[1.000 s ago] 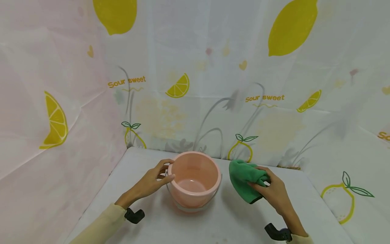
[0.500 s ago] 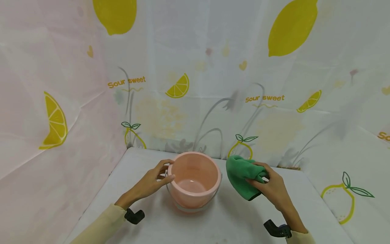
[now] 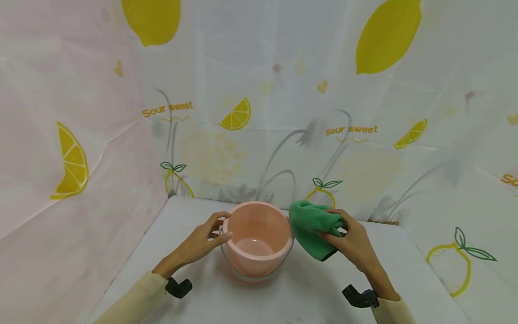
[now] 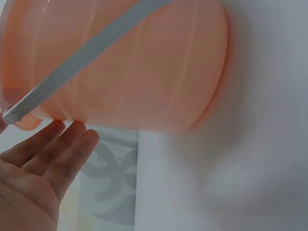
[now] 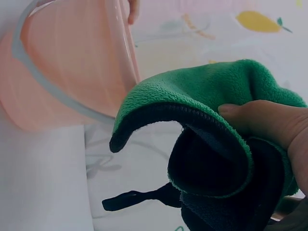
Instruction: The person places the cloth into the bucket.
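A pink plastic bucket [image 3: 255, 266] stands upright on the table, its inside bare. My left hand [image 3: 201, 243] holds it at the left of the rim, thumb at the lip and fingers against the outer wall. The grey handle [image 4: 79, 62] hangs down along the bucket's side. To the right, my right hand [image 3: 353, 240] pinches a bunched green cloth [image 3: 309, 225] above the table. Its front fold overlaps the bucket's right rim in the head view. In the right wrist view the cloth has a dark underside and a black loop [image 5: 139, 197]; some fingers are hidden behind it.
The white table [image 3: 210, 301] reaches back to a wall sheet [image 3: 275, 103] printed with lemons and the words "Sour sweet". A pinkish sheet [image 3: 48, 243] closes off the left side. Each wrist wears a black camera mount [image 3: 178, 287].
My right hand has moved left and a little up, bringing the green cloth to the bucket's right rim. The left hand and the bucket have stayed in place.
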`<state>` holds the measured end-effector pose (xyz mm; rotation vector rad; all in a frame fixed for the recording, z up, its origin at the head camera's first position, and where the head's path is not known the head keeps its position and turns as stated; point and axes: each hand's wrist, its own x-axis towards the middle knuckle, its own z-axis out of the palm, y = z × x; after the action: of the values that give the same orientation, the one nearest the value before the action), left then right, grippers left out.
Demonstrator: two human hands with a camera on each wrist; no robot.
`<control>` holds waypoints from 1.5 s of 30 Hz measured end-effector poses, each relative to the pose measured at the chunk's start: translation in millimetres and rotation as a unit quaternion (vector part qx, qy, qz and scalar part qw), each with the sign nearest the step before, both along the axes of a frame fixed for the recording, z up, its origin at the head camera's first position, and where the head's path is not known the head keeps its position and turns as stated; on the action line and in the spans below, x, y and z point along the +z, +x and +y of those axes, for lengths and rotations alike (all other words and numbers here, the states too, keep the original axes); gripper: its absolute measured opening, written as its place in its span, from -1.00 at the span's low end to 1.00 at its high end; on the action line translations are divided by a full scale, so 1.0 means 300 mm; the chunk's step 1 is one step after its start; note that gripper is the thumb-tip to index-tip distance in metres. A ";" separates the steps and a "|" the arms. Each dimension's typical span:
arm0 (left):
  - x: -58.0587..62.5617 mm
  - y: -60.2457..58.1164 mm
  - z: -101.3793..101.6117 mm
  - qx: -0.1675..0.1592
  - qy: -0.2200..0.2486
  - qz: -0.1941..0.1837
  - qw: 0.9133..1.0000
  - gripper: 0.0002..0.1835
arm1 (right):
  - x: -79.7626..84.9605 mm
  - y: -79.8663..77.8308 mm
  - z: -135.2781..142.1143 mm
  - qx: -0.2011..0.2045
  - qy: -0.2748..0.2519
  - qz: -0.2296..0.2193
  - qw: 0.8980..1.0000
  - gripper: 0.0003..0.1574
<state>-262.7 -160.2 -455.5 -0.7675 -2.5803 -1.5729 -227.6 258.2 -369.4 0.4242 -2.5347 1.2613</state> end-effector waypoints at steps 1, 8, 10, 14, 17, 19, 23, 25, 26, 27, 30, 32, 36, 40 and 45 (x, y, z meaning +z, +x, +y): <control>-0.001 0.000 0.000 0.001 0.000 -0.002 1.000 -0.40 | 0.000 -0.002 -0.006 0.003 -0.002 0.000 1.000 -0.30; 0.003 0.005 0.001 -0.002 0.004 -0.006 1.000 -0.41 | 0.005 -0.013 -0.043 0.019 -0.005 0.012 1.000 -0.28; 0.003 0.005 0.001 -0.002 0.004 -0.004 1.000 -0.42 | 0.008 -0.016 -0.052 0.024 -0.010 0.010 1.000 -0.27; 0.003 0.003 -0.001 -0.004 0.003 0.000 1.000 -0.43 | 0.010 -0.025 -0.073 0.036 -0.013 0.013 0.999 -0.28; 0.004 0.002 0.000 -0.005 0.001 0.003 1.000 -0.44 | 0.013 -0.032 -0.090 0.044 -0.015 0.018 0.999 -0.29; 0.006 0.002 0.001 -0.004 0.000 0.004 1.000 -0.44 | 0.015 -0.035 -0.104 0.051 -0.017 0.018 0.998 -0.28; 0.011 0.006 0.001 -0.001 -0.002 0.002 1.000 -0.44 | 0.020 -0.044 -0.132 0.067 -0.026 0.016 0.997 -0.28; 0.011 0.007 0.000 0.001 -0.003 0.000 1.000 -0.44 | 0.021 -0.049 -0.148 0.076 -0.029 0.015 0.997 -0.29; 0.010 0.007 0.001 0.001 -0.003 -0.001 1.000 -0.44 | 0.021 -0.051 -0.156 0.080 -0.031 0.015 0.996 -0.30; 0.010 0.007 0.001 0.001 -0.003 -0.003 1.000 -0.44 | 0.020 -0.053 -0.163 0.084 -0.033 0.015 0.996 -0.30; 0.010 0.007 0.001 0.000 -0.002 -0.005 1.000 -0.44 | 0.015 -0.058 -0.186 0.090 -0.038 0.013 0.995 -0.30; 0.009 0.006 0.001 0.001 -0.003 -0.005 1.000 -0.44 | 0.010 -0.061 -0.198 0.095 -0.041 0.015 0.994 -0.31; 0.007 0.006 0.000 0.003 -0.005 -0.004 1.000 -0.45 | 0.002 -0.069 -0.227 0.108 -0.047 0.017 0.993 -0.31; 0.005 0.006 0.001 0.003 -0.005 -0.006 1.000 -0.45 | -0.001 -0.074 -0.260 0.113 -0.045 0.013 0.992 -0.30; 0.002 0.007 0.003 0.006 -0.003 -0.014 1.000 -0.43 | -0.005 -0.078 -0.300 0.125 -0.044 0.009 0.991 -0.28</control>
<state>-260.7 -159.4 -454.9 -0.7355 -2.6058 -1.5843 -251.1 168.2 -370.9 0.7489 -2.4580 1.4434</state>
